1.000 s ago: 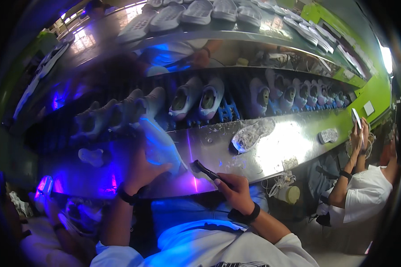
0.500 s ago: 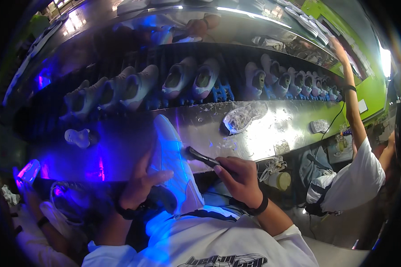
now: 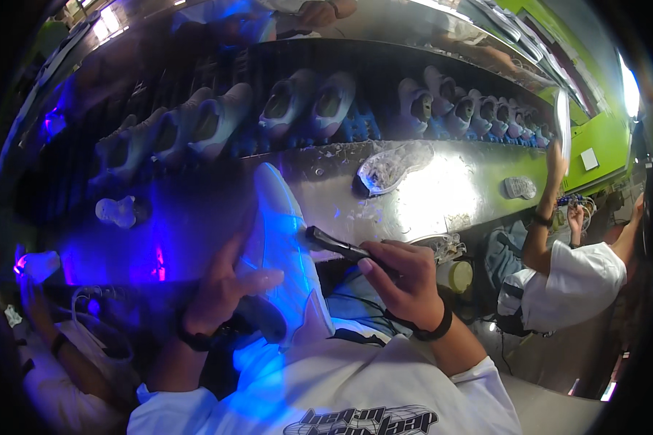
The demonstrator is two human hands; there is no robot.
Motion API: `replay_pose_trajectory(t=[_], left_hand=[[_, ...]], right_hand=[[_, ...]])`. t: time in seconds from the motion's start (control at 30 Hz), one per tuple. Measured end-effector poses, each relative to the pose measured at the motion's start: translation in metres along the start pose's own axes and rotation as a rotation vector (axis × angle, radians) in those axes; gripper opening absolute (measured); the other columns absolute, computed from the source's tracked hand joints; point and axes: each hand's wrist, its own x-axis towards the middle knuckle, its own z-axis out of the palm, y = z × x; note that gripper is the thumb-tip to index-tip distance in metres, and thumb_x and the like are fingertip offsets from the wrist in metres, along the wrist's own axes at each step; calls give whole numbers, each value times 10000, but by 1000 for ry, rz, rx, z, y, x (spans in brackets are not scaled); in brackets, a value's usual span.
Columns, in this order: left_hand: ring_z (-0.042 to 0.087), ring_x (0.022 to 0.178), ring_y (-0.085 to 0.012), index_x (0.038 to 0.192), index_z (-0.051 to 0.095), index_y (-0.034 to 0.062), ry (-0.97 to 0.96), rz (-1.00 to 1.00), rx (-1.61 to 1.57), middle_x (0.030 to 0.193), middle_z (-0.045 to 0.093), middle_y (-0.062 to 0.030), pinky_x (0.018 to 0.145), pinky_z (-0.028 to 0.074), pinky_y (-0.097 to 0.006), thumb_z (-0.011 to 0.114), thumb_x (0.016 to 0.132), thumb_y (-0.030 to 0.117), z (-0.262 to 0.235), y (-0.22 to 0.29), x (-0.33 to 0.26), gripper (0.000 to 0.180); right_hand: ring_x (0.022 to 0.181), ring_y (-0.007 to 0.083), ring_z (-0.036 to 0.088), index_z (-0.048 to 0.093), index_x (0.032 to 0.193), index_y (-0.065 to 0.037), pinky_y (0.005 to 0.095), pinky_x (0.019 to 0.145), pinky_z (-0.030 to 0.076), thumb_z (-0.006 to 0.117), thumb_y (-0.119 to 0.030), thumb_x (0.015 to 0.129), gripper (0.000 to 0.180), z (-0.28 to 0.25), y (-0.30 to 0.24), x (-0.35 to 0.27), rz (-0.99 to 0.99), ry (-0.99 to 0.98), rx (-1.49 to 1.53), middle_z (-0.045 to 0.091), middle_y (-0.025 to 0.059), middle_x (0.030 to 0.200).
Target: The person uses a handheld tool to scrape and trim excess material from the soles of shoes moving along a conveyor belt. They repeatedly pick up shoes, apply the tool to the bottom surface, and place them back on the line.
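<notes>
A pale shoe (image 3: 286, 261), lit blue with a thin bright line along its side, stands toe-up before my body. My left hand (image 3: 225, 293) grips it from the left, thumb across its side, the other fingers mostly hidden behind it. In my right hand (image 3: 406, 279) is a black brush (image 3: 337, 244), held by its slim handle. The brush's head is at the right edge of the shoe's upper; its bristles are too blurred to make out.
Several shoes (image 3: 334, 109) stand in a row on a dark conveyor beyond the metal bench (image 3: 312, 170). On the bench lie a tray of scraps (image 3: 395, 167) and a whitish lump (image 3: 116, 212). Co-workers work at left and right; the right one holds a white sole-like piece (image 3: 562, 123).
The view has shifted a little. My right hand and the brush have moved slightly rightward along the shoe's edge. The right co-worker's arm has come down with a white piece.
</notes>
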Motion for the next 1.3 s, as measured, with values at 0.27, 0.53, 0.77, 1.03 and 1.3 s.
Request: replay_pose_trajectory(t=[0.27, 0.53, 0.77, 1.03, 1.3], left_hand=[[632, 1096, -159, 1604, 397, 21, 119, -69, -22, 1337, 617, -83, 900, 515, -318, 761, 849, 143, 2, 14, 2, 847], [664, 970, -118, 1621, 409, 66, 168, -41, -163, 1225, 679, -55, 817, 537, -285, 754, 879, 142, 0, 19, 13, 822], [633, 1092, -136, 1616, 403, 22, 193, -60, -101, 1279, 659, -64, 962, 501, -312, 682, 947, 146, -2, 17, 16, 735], [594, 1204, -144, 1600, 426, 15, 210, -28, -189, 1353, 634, -62, 1058, 461, -315, 673, 953, 149, 16, 24, 24, 705], [615, 1184, -147, 1559, 475, 26, 221, -42, -236, 1328, 651, -62, 1026, 488, -322, 659, 972, 180, 22, 34, 27, 634]], right_hand=[[611, 263, 645, 753, 1051, 70, 357, 577, 488, 749, -89, 913, 211, -21, -6, -15, 122, -167, 136, 681, 162, 748], [590, 277, 633, 759, 1044, 66, 381, 562, 472, 766, -95, 900, 217, -45, -12, -21, 126, -233, 114, 657, 165, 717], [573, 256, 626, 763, 1029, 42, 362, 524, 452, 765, -77, 891, 182, -63, -26, -12, 52, -218, -30, 650, 155, 706], [556, 225, 608, 762, 1041, 44, 354, 514, 440, 774, -68, 879, 197, -63, -20, 2, 54, -128, -32, 664, 136, 715], [544, 210, 599, 763, 1040, 41, 345, 508, 436, 778, -58, 866, 201, -77, -18, 0, -24, -210, -47, 654, 123, 704]])
